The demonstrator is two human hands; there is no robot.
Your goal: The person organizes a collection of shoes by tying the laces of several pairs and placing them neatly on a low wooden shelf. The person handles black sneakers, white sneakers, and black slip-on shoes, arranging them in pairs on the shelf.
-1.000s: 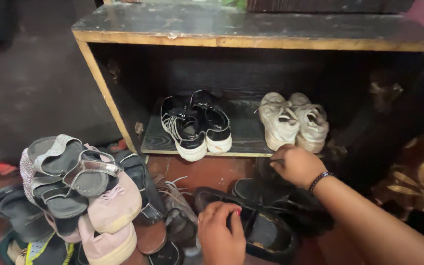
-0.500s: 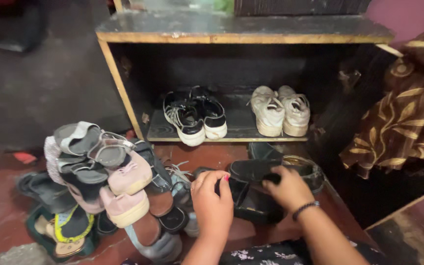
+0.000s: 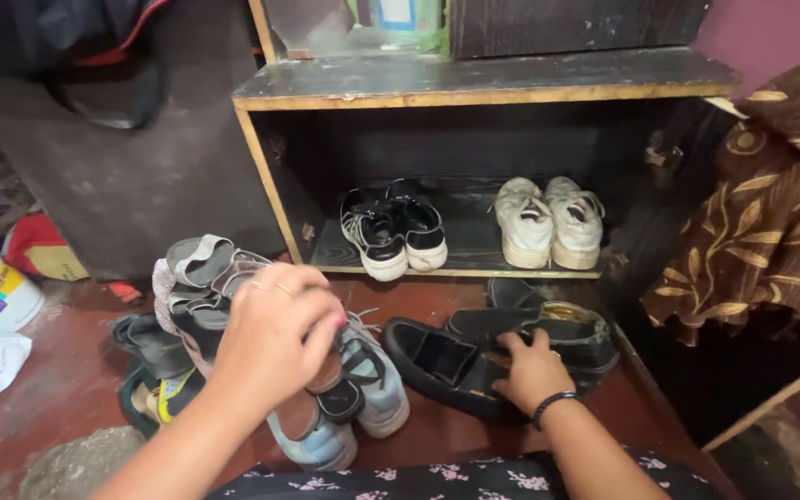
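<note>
Head view: right hand (image 3: pixel 531 370) clamped on black slip-on shoes (image 3: pixel 474 356) on floor below shelf (image 3: pixel 456 264); left hand (image 3: pixel 275 338) half-closed over shoe pile (image 3: pixel 233 315), hold unclear. Best gripped at both heels together, lifted level, kept off sneakers (image 3: pixel 391 231).

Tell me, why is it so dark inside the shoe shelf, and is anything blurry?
Head view: the wooden shelf's top board shades its inside, so the back wall is nearly black; the white sneakers still catch light. The left hand, close to the camera, looks slightly soft; the right hand on the black slip-on shoes is clearer.
</note>
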